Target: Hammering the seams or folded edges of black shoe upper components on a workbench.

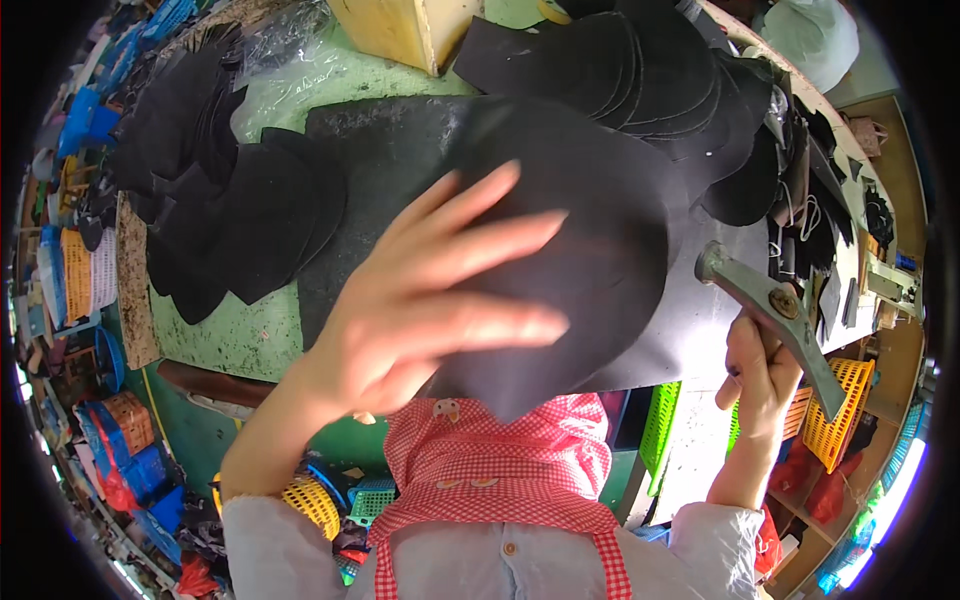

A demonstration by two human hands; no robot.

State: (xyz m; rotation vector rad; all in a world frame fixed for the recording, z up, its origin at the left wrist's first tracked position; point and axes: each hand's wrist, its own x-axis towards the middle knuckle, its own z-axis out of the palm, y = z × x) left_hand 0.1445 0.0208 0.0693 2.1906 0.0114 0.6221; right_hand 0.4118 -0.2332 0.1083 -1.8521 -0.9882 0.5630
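My left hand (410,300) is spread, its fingers stretched and slightly blurred, over a large rounded black sheet (610,260) that looks like leather or fabric. Whether the fingertips touch the sheet I cannot tell. The sheet's pointed lower end hangs past the near edge of the dark work board (375,150) under it. To the right, my right hand (760,375) is closed round a hammer (790,305), whose metal head is raised beside the board, apart from the sheet.
Overlapping black cut pieces (255,225) lie on the left of the green table (230,335), and more black pieces (670,75) at the far right. A yellow box (400,30) stands at the back. Yellow baskets (840,410) are low on the right.
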